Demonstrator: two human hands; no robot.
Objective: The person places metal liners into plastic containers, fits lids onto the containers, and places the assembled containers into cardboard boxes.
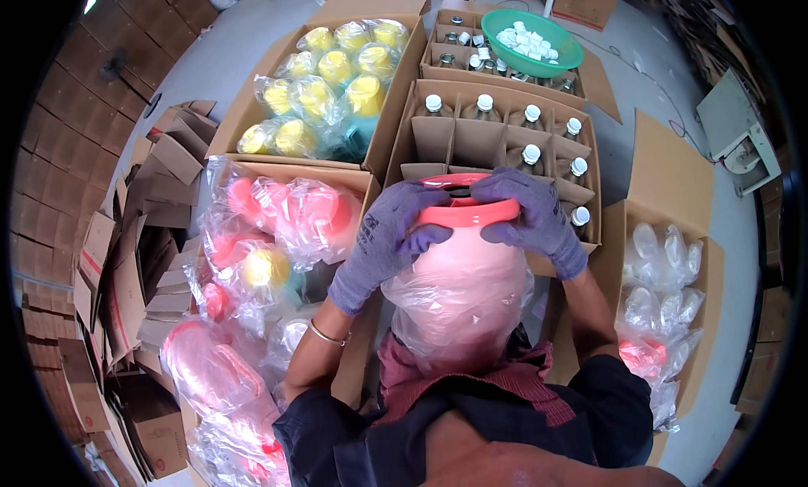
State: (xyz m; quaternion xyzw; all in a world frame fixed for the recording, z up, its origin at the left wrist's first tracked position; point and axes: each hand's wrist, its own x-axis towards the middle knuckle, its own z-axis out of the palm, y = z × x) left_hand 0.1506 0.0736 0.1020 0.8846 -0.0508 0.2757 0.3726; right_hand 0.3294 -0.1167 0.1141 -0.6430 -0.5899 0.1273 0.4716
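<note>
A pink plastic container (461,276) with a coral-red ring-shaped rim stands against my lap, its lower part wrapped in a clear plastic bag (421,293). Its mouth faces up, and inside it is dark. My left hand (389,239), in a grey-purple glove, grips the left side of the rim, with the thumb on the near side. On the right, my right hand (532,213), gloved alike, holds the rim with its fingers over the far edge. Just beyond the hands is a divided carton (497,175) of clear bottles with white caps.
Left of me, bagged pink pieces (286,213) fill a carton; bagged yellow-topped pieces (335,66) fill another behind it. A green bowl (568,53) of white caps rests on a bottle carton. To the right stands a carton of clear bagged pieces (665,293). Flattened cardboard (160,184) leans far left.
</note>
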